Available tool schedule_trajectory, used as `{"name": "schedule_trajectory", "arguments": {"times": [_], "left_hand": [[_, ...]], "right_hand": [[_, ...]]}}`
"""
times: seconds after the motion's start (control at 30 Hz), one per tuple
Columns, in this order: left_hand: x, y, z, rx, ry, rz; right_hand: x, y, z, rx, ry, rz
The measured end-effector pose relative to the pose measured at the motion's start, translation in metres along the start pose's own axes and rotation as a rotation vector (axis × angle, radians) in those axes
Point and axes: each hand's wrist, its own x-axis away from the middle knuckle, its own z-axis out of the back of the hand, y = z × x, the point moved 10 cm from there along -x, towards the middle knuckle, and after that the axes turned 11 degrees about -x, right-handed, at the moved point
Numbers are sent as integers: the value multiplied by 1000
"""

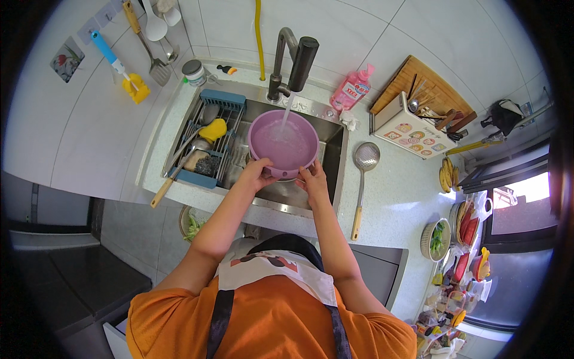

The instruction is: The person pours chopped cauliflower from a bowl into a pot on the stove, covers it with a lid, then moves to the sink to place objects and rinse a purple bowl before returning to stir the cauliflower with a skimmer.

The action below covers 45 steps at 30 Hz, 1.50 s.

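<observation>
A purple plastic basin (283, 139) is under the faucet (303, 65) in the stainless steel sink (287, 206), and a stream of water runs into it. My left hand (259, 174) grips the near rim at its left side. On the near rim's right side, my right hand (312, 178) holds on too. Water covers the basin's bottom. Left of the basin, a blue-ended drying rack (193, 178) spans the sink, with a yellow sponge (214, 130), a dark scouring pad (207, 165) and wooden-handled utensils on it. Part of a round object shows beneath the basin.
A slotted skimmer (367, 157) lies on the counter right of the sink. Behind it stand a pink soap bottle (352, 89) and a white utensil holder (408, 130) with a wooden cutting board (394, 85). Low on the left is a basket with greens (193, 228).
</observation>
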Motion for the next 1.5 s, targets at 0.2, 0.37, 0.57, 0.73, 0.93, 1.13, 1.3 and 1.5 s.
{"name": "schedule_trajectory", "arguments": {"times": [0.2, 0.37, 0.57, 0.73, 0.93, 1.13, 1.3, 1.5], "left_hand": [[-3, -1, 2, -8, 6, 2], [-7, -4, 3, -5, 3, 15], [-4, -2, 1, -20, 10, -1], [-5, -3, 1, -31, 5, -1], [-6, -6, 2, -32, 6, 3], [-4, -5, 0, -31, -7, -11], [-11, -7, 8, -13, -2, -20], [-9, -1, 6, 40, -12, -34]], "right_hand": [[-1, 0, 2, 2, 11, 4], [-3, 1, 3, 17, 15, 6], [-3, 1, 5, 11, 20, 16], [-3, 0, 5, 21, 20, 11], [-4, 1, 7, 28, 15, 1], [-3, 1, 8, 40, 22, 3], [-11, -5, 37, 72, 51, 67], [-14, -13, 170, 439, 321, 314]]}}
